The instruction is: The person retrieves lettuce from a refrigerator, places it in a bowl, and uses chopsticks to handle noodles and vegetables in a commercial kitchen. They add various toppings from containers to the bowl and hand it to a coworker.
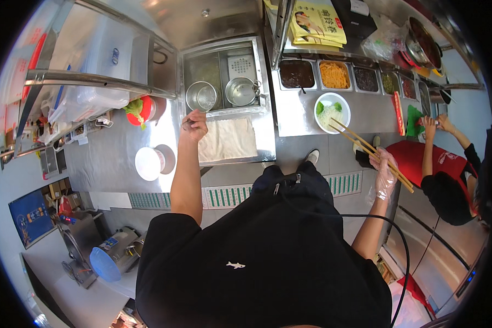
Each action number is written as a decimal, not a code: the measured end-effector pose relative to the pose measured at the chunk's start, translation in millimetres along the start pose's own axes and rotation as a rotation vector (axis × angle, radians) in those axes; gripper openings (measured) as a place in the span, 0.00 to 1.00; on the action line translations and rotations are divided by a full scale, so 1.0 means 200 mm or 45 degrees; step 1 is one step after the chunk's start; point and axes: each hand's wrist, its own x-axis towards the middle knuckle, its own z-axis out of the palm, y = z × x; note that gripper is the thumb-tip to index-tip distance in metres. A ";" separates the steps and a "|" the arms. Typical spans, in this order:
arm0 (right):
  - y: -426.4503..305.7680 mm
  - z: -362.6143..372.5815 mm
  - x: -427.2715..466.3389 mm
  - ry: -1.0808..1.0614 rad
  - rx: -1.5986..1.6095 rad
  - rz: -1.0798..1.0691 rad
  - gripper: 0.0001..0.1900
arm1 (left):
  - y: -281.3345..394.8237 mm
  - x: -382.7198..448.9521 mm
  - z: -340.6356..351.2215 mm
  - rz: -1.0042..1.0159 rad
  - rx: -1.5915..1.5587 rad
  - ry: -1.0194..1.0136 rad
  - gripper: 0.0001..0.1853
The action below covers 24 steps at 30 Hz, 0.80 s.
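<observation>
My left hand [194,126] is bare and closed around a dark handle, which seems to belong to the metal noodle strainer [201,96] just beyond it. This strainer sits at the front left of the two-part cooker [222,110]. A second metal strainer [240,91] hangs in the right half. In a clear plastic glove, my right hand [383,166] grips a pair of long wooden chopsticks [363,143]. Their tips reach into a white bowl [342,98] on the counter. Pale noodles [329,116] and green leafy vegetables [338,106] lie inside the bowl.
Metal pans with sauce [297,74], orange shreds [334,76] and other toppings line the counter's back. A folded cloth [227,139] lies before the cooker. Left stand white tubs [149,164] and a red container [146,110] with leaves. A co-worker in a red apron [418,158] works at right.
</observation>
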 end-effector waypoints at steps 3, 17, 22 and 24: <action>-0.03 0.02 -0.02 0.036 -0.027 0.021 0.21 | 0.05 0.04 -0.02 0.045 -0.005 0.063 0.16; -0.07 0.08 -0.03 0.133 0.033 0.003 0.21 | 0.24 0.15 -0.07 0.101 -0.062 0.098 0.08; -0.03 0.11 0.01 0.059 0.041 -0.071 0.18 | 0.25 0.11 -0.10 0.102 0.101 0.165 0.11; -0.09 0.13 -0.01 0.049 -0.022 -0.107 0.18 | 0.20 0.09 -0.11 0.168 0.055 0.251 0.29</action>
